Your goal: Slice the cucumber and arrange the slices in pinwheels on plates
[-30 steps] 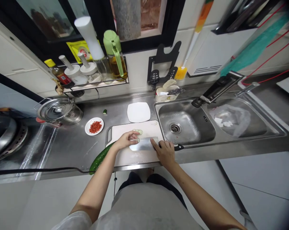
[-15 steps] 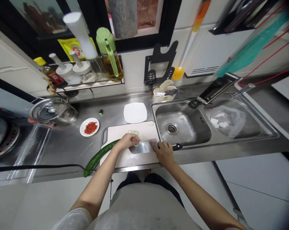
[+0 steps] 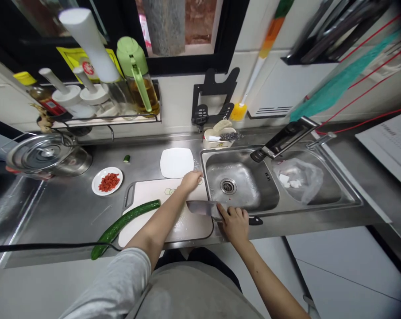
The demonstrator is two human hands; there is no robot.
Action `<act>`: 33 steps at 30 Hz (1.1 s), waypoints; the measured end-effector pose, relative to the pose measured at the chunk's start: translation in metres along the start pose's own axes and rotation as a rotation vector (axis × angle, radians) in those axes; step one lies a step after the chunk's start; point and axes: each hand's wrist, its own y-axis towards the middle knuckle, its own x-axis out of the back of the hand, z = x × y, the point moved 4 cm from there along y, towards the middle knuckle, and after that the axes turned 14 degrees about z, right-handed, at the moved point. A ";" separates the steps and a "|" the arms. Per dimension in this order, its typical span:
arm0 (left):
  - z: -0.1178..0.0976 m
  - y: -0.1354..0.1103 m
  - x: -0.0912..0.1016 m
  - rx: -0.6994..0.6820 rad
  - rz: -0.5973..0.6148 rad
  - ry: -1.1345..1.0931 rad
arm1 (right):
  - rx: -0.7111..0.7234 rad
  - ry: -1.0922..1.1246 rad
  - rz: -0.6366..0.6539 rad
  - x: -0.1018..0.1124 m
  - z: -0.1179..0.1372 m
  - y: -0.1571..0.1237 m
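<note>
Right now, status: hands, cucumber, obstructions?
Right hand holds cleaver over board edge. Left hand at board's far corner, grip unclear. Cucumber untouched, slices near left hand. Nothing blocking.

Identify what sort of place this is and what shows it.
Most likely a home kitchen: a steel double sink, a cucumber lying across a cutting board edge, a cleaver gripped by the right hand, and a lidded pot.

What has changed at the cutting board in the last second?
The left hand let go of the long green cucumber and reached forward to the far right corner of the white plastic cutting board. The right hand, still gripping the steel cleaver, slid it rightward. The pale cucumber slices stayed put.
</note>
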 end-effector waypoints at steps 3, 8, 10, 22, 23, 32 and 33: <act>-0.002 0.002 -0.004 -0.014 -0.020 0.113 | -0.019 0.016 0.002 0.000 -0.011 -0.003; 0.006 -0.032 0.011 0.014 -0.217 -0.060 | -0.088 0.085 0.019 -0.003 -0.020 -0.005; 0.019 -0.064 0.023 0.064 -0.372 -0.161 | -0.105 0.162 0.041 -0.005 -0.016 -0.004; 0.102 -0.242 0.040 -0.057 -0.310 0.157 | 0.084 0.587 0.451 0.016 0.150 0.026; 0.103 -0.242 0.039 -0.098 -0.264 0.180 | 0.085 0.590 0.453 0.019 0.162 0.029; 0.106 -0.233 0.028 -0.206 -0.186 0.236 | 0.048 0.545 0.495 0.027 0.203 0.030; 0.108 -0.233 0.027 -0.209 -0.188 0.233 | 0.049 0.544 0.484 0.028 0.205 0.029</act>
